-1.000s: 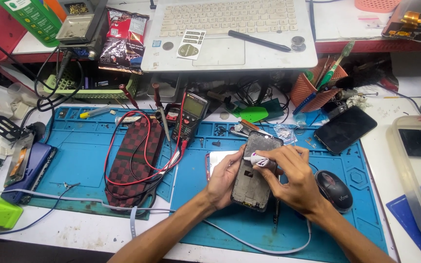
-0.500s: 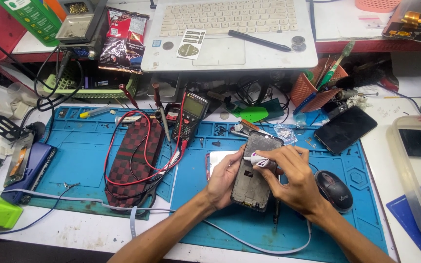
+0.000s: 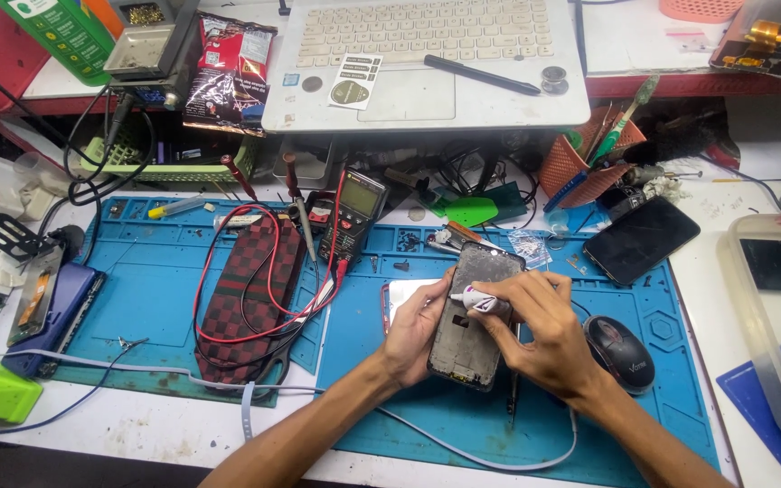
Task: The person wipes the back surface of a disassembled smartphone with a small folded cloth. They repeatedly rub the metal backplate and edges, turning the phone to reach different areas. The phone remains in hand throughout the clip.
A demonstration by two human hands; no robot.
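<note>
An opened phone frame (image 3: 475,318) lies upright on the blue work mat (image 3: 155,289), its dark inner side up. My left hand (image 3: 415,332) grips its left edge and steadies it. My right hand (image 3: 535,330) holds a small white tube with a purple tip (image 3: 474,299), the tip pressed against the upper part of the frame. A white panel (image 3: 401,295) lies under the frame on the left.
A black mouse (image 3: 621,351) sits just right of my right hand. A dark phone (image 3: 641,239) lies at the mat's upper right. A multimeter (image 3: 352,217) with red leads and a checked pouch (image 3: 250,294) lie left. A laptop (image 3: 427,54) stands on the shelf behind.
</note>
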